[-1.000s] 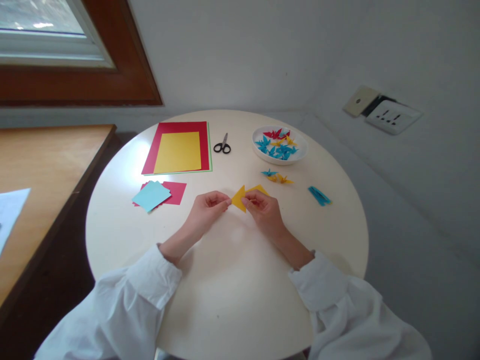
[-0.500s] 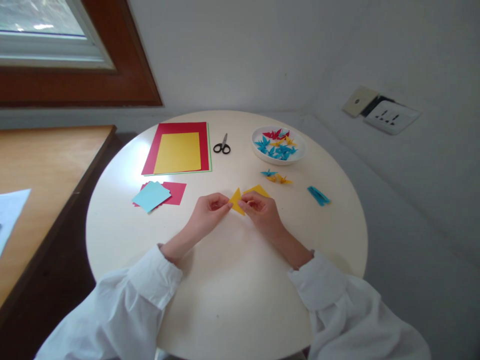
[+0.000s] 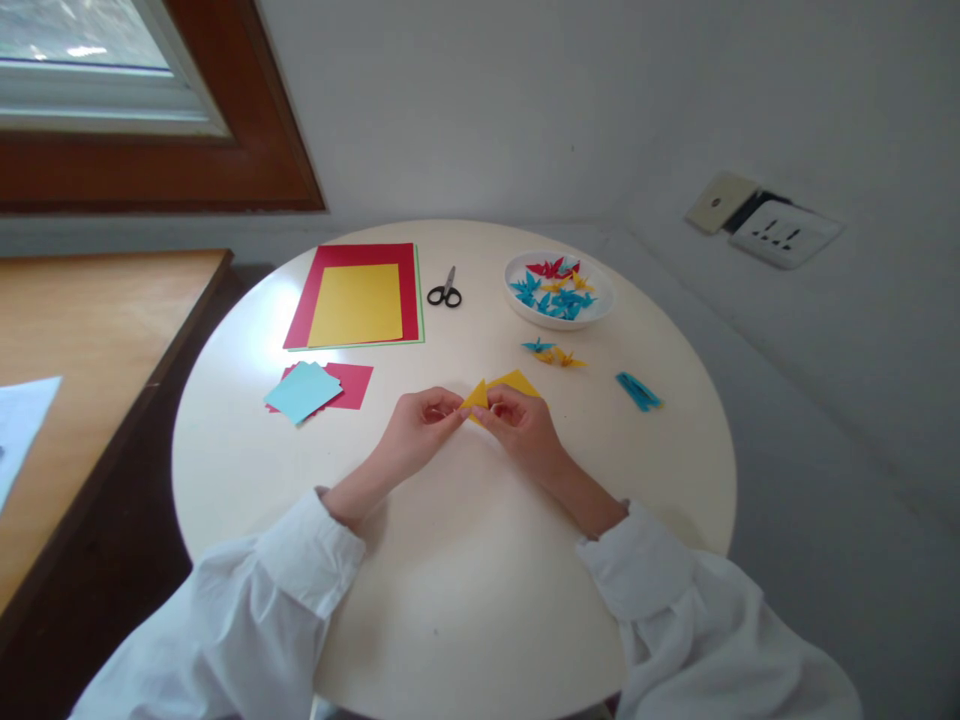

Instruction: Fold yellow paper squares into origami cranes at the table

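Observation:
A small folded piece of yellow paper (image 3: pixel 477 398) is pinched between both hands above the middle of the round table. My left hand (image 3: pixel 424 424) grips its left side with thumb and fingers. On its right side, my right hand (image 3: pixel 525 428) pinches it the same way, the fingertips of both hands close together. Another yellow paper sheet (image 3: pixel 517 380) lies just behind my right hand, which partly hides it. Beyond it lie a few folded paper cranes, a blue one (image 3: pixel 538 346) and yellow ones (image 3: pixel 559 357).
A white round dish (image 3: pixel 559 322) holds several red, blue and yellow cranes. Black-handled scissors (image 3: pixel 445 294) lie beside large red paper (image 3: pixel 300 320) and yellow paper (image 3: pixel 358 305). Light blue squares (image 3: pixel 304 393) rest over red paper (image 3: pixel 354 386) at left; blue folded strips (image 3: pixel 637 391) lie at right.
The yellow paper between my hands has turned and now shows a smaller triangle, its point upward. My right fingers have shifted slightly on it; the other things have stayed put.

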Demonstrator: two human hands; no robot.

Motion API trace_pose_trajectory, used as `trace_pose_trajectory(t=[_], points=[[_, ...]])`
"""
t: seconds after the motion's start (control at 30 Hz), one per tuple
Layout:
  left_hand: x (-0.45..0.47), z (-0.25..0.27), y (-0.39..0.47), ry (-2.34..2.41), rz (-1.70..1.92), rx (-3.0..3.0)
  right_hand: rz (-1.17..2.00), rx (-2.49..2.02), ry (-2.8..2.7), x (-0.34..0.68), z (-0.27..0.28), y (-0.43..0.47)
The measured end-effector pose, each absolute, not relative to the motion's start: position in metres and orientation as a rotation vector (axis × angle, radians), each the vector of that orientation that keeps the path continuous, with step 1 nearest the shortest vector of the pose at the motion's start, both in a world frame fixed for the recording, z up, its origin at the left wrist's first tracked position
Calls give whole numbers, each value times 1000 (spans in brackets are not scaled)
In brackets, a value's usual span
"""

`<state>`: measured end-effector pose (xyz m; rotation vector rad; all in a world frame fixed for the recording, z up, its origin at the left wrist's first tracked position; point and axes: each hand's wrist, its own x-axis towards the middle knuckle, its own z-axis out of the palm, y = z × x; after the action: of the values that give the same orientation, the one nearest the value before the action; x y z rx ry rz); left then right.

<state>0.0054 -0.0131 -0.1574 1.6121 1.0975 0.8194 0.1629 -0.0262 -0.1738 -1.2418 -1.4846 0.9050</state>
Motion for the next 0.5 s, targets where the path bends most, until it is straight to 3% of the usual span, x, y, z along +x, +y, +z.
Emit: trace_pose_trajectory(t=[0.5], points=[[5,-164,-10,1158,892,1502,838,-1249,-1455,165,-174,-24]])
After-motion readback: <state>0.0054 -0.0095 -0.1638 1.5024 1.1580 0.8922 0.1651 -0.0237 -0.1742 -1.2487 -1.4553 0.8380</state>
